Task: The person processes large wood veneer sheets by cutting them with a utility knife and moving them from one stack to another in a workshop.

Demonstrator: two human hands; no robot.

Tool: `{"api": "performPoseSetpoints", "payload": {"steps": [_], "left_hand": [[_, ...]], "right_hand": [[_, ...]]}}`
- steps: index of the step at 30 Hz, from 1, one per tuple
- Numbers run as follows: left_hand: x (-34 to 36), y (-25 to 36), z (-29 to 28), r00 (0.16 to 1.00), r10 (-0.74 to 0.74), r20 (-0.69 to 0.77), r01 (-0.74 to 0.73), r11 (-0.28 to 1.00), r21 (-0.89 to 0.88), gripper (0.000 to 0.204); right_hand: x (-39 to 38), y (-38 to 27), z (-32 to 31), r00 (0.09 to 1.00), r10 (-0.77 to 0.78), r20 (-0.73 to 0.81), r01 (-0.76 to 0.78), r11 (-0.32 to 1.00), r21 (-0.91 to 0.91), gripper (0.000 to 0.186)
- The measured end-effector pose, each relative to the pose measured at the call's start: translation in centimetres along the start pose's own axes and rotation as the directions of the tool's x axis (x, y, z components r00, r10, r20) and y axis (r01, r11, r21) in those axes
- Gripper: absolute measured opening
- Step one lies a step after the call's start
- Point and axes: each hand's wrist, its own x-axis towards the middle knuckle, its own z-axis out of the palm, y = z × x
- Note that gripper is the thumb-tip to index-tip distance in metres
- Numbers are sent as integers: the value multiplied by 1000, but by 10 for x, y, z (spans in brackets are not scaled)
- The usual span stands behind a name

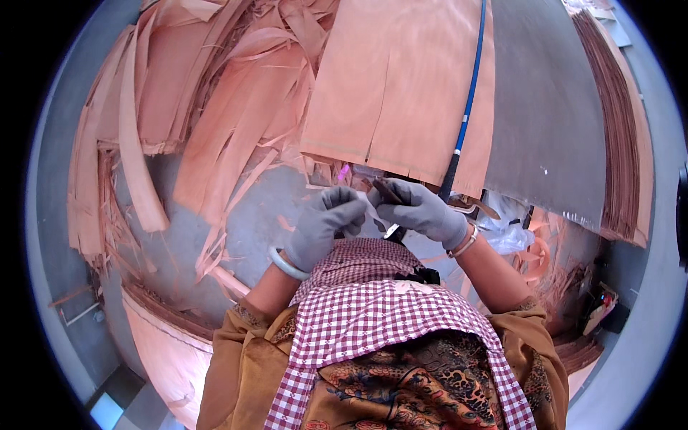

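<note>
Wooden sheet ahead; the right hand holds a dark object

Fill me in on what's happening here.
The grey-gloved left hand pinches a thin whitish strip beside the grey-gloved right hand, which grips a narrow dark-brown object; its kind isn't clear. Beyond the hands lies a broad, pale-orange wood sheet with a lengthwise split, and a long blue rod with a black end rests on it.

The blue stick was cut off at its far end; the right fingers partly hid a dark object.
</note>
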Motion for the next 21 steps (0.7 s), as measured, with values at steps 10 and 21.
{"api": "performPoseSetpoints", "payload": {"steps": [10, 21], "left_hand": [[62, 0, -35, 926, 234, -297, -243, 970, 7, 14], [77, -22, -27, 591, 788, 175, -308, 20, 951, 38]], "right_hand": [[56, -10, -41, 979, -72, -192, 8, 948, -318, 25], [118, -3, -85, 961, -42, -273, -174, 675, -717, 22]]}}
